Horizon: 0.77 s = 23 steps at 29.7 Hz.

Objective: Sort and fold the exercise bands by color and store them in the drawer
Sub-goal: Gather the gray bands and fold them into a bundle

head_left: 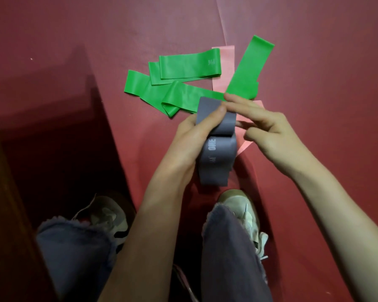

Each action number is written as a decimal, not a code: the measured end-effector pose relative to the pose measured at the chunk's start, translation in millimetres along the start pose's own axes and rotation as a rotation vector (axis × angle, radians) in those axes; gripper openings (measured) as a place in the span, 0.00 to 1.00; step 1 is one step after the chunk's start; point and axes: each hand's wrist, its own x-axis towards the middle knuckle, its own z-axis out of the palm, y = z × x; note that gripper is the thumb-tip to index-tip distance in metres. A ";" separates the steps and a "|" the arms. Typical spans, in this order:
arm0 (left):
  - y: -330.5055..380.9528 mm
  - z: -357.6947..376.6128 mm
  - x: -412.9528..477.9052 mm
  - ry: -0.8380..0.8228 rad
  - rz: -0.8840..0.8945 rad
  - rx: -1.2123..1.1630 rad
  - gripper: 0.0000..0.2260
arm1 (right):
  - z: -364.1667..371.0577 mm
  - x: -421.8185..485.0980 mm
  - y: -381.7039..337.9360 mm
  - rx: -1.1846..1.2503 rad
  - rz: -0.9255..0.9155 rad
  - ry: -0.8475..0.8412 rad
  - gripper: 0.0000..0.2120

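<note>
1. A folded grey band [216, 158] is held upright above the red mat [52, 40], in the middle of the view and clear of the mat's surface. White lettering can be seen on its lower fold.
2. The band is gripped by the left hand [194, 138]. The thumb [220, 110] is pressed against the upper fold, and the other fingers are curled round behind it.
3. The right hand [271, 131] is held just beside the band with its fingers straight and slightly apart. The tip of the index finger [228, 97] is laid against the top edge of the band. Whether anything is pinched by this hand cannot be told.
4. Several green bands [190, 66] are spread flat on the mat beyond the hands, toward its far side. They overlap one another. One of them [249, 68] is set at a slant to the right of the rest.
5. Pink bands [226, 55] are partly covered by the green ones, and one pink end [247, 146] shows under the right hand.
6. At the mat's near side, two pale shoes [242, 205] and frayed trouser legs [227, 258] are seen.
</note>
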 end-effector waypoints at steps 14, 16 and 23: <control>1.3 -0.9 3.4 -0.071 0.186 0.090 0.16 | -0.2 -6.9 -7.2 0.126 0.229 -0.055 0.09; -0.4 -0.6 3.8 -0.084 0.190 0.085 0.17 | 1.8 -5.2 -9.9 0.133 0.248 -0.042 0.15; -0.8 -2.0 3.2 -0.102 0.189 0.059 0.11 | 1.7 -3.0 -3.7 0.335 0.355 -0.020 0.05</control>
